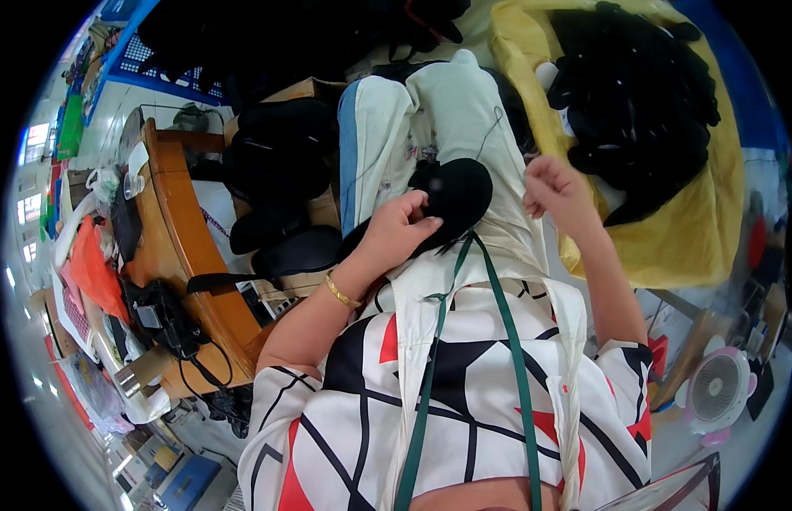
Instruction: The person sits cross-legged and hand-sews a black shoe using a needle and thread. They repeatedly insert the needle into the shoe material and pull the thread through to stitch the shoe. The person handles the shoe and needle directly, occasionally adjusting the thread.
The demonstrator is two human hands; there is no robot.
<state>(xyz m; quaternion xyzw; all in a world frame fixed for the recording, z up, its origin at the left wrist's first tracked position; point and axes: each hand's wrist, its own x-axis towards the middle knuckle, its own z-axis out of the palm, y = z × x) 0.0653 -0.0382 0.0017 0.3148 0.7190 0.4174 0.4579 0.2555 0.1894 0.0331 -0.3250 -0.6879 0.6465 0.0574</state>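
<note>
On my lap lies a rounded black stuffed fabric piece (pixel 466 198), resting against the pale apron (pixel 451 98). My left hand (pixel 402 223) grips its near left side, thumb and fingers closed on the cloth. A thin dark thread loops above the piece over the apron. To the right, apart from the piece, my right hand (pixel 553 189) is raised with its fingers curled together in a pinch. Whatever sits between those fingertips, if anything, is too small to make out. Green straps (pixel 491 281) hang down toward the piece.
At right, a yellow bag (pixel 668 255) holds a heap of black plush pieces (pixel 639 102). More black pieces (pixel 281 153) fill a cardboard box at left, beside a wooden table (pixel 178 230) with a black bag (pixel 164 315). A small fan (pixel 717 387) stands at lower right.
</note>
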